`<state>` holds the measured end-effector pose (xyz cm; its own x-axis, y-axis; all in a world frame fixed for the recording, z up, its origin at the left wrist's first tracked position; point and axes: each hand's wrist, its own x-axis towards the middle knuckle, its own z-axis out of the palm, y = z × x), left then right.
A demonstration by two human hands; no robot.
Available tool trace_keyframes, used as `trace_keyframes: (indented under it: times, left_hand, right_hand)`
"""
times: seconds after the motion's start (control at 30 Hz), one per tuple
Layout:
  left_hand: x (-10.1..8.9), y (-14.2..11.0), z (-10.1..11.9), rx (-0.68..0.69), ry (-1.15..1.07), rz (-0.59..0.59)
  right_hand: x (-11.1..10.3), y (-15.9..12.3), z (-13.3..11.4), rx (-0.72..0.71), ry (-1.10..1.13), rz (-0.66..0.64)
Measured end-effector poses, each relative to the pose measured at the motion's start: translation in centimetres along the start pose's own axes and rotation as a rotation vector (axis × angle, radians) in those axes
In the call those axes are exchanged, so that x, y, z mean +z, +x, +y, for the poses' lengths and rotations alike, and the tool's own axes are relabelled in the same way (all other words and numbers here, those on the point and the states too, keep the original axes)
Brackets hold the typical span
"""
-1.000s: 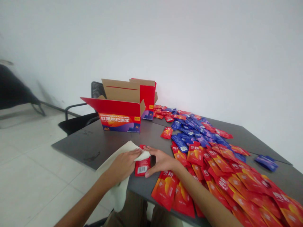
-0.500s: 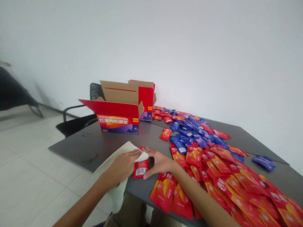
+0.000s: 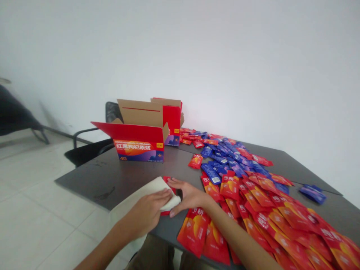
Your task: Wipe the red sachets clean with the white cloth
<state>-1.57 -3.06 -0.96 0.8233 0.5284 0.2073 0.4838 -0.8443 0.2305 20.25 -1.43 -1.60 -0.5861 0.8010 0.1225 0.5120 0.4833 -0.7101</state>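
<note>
While the left hand [image 3: 146, 214] clasps a folded cream cloth [image 3: 147, 191] flat, a red sachet [image 3: 165, 213] lies mostly beneath it, between both hands, its long axis hidden. The right hand [image 3: 189, 197], open with fingers spread, rests just beside it. The dark grey worktop [image 3: 90, 180] carries heaped red and blue sachets [image 3: 247, 187] and an open red carton [image 3: 137, 150] before a white wall [image 3: 180, 48].

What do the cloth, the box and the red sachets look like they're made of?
The cloth looks like soft, matte woven fabric, draping limply. The box seems to be corrugated cardboard, with plain brown inner flaps and a smooth, glossy printed outside. The red sachets look like shiny plastic film, perhaps foil-lined; their sheen can't settle that.
</note>
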Motion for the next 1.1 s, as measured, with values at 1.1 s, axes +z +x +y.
trace_keyframes:
  times: [1.1]
  left_hand:
    - [0.0, 0.3, -1.6, -0.211, 0.026, 0.057]
  right_hand:
    - [0.0, -0.1, 0.2, 0.012, 0.001, -0.012]
